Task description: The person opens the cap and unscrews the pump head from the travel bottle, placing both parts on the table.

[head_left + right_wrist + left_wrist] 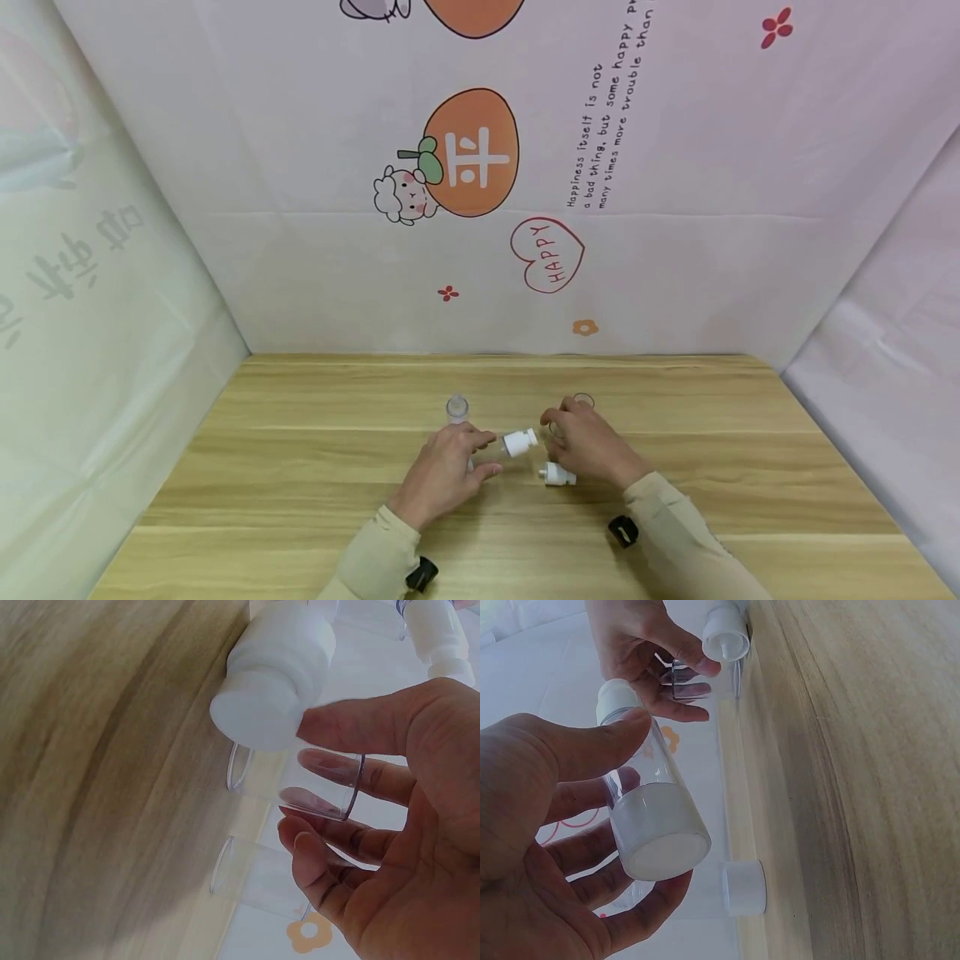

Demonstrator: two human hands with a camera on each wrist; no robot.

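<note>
My left hand [447,468] holds a small clear bottle [649,761] with a white base and a white pump head [519,442], tilted above the table. Its thumb presses one side while the fingers curl round the other. The right hand [591,442] is around an upright clear cap [296,780]; its fingers show through the wall, and the thumb stands apart from them. Close by that thumb, a loose white pump head [558,474] lies on its side. Just beyond the left hand stands another clear bottle [457,408] with a white base [744,889].
Past the right hand a second clear cap [259,877] stands on the wooden table [337,400]. White printed cloth [337,275] walls the back and sides. Black straps [422,574] hang at the sleeves.
</note>
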